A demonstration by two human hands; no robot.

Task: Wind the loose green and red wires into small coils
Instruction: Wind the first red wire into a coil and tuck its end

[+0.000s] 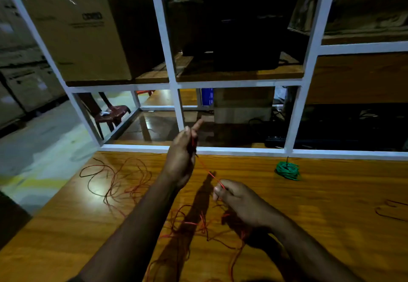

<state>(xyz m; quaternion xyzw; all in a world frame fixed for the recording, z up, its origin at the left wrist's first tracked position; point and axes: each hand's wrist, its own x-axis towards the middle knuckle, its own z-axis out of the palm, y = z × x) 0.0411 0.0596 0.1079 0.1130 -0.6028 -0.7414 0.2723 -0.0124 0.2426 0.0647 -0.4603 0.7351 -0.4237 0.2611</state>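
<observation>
The red wire (207,171) vanishes inside the left of the hands (181,160), perhaps wound round hidden fingers.

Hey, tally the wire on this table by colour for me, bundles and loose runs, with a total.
Green wire, wound coil: 1
Red wire, loose run between both hands and tangled on the table: 1
Dark red loose strand at the right edge: 1
Total: 3

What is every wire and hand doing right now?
Green wire: wound into a coil, lying on the table.
Red wire: mostly loose, one stretch taut between both hands.
Left hand: raised, grips red wire.
Right hand: pinches red wire.
</observation>
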